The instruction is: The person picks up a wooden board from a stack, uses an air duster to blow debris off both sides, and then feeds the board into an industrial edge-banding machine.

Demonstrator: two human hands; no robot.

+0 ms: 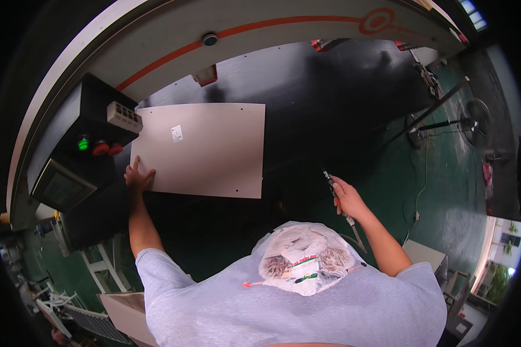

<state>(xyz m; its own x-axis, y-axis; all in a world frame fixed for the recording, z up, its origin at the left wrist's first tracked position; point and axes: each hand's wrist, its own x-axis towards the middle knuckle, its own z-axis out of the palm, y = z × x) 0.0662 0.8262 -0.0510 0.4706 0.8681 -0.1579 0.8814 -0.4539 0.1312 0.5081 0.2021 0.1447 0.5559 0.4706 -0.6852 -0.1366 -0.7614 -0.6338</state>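
Observation:
A pale rectangular board (208,152) lies on the dark machine table in front of me. It bears a small printed label (177,133) and has small round holes near its corners. My left hand (138,175) rests at the board's near left corner, thumb and index finger spread over the surface. What its other fingers do at the edge is partly hidden. To the right of the board, and apart from it, my right hand (346,197) grips an air blow gun (330,181) with a metal tip. A hose (357,236) trails from the gun towards me.
Left of the board stands a control box (84,117) with a lit green button, red buttons and a screen (65,184). A machine beam (278,32) with an orange stripe spans the far side. A pedestal fan (473,123) and cable (422,186) are at right.

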